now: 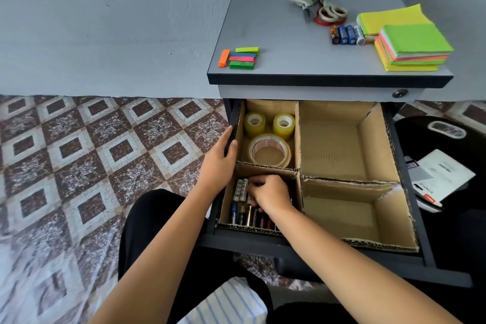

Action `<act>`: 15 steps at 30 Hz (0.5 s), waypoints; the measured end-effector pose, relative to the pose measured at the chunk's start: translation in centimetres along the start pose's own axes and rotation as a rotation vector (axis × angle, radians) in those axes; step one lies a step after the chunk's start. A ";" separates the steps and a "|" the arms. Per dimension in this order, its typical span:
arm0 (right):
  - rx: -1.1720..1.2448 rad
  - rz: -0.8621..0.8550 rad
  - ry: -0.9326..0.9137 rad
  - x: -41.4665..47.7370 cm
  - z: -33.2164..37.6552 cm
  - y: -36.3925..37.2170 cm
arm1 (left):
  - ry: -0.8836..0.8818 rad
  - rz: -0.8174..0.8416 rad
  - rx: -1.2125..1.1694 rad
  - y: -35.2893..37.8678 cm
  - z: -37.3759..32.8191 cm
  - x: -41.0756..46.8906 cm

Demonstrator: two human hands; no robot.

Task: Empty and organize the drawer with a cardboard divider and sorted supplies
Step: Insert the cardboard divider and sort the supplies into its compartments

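Note:
The open drawer (410,218) holds a cardboard divider (299,139) with four compartments. Three tape rolls (269,151) lie in the far left one. Several batteries (240,214) lie in the near left one. My right hand (268,193) reaches into that compartment, its fingers curled down among the batteries; what it holds is hidden. My left hand (219,158) rests on the drawer's left wall with the thumb over the edge. Both right compartments hold nothing.
On the cabinet top (289,42) lie colored sticky flags (240,58), scissors (315,4) over a red tape roll, a few batteries (347,34) and sticky note stacks (410,47). Papers (441,179) lie on a black thing at right. Patterned floor lies to the left.

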State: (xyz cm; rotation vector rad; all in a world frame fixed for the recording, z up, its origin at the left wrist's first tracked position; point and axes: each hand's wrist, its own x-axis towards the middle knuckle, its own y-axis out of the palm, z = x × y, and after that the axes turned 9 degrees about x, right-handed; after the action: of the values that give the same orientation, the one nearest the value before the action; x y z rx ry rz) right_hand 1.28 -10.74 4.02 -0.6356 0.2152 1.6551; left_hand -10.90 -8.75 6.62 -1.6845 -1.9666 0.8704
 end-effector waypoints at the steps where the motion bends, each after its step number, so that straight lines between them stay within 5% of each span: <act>1: -0.035 0.014 -0.024 0.1 -0.2 0.0 | 0.002 0.000 0.001 0.0 0.1 0.0; 15: -0.064 0.073 -0.080 -1.2 0.7 -0.7 | 0.003 0.014 0.035 0.1 0.3 0.3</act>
State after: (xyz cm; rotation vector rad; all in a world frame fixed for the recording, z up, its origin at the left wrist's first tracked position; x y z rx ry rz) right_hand 1.86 -11.33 5.37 -0.6148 0.1296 1.7595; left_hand -11.09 -8.56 6.28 -1.6805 -1.9284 0.9015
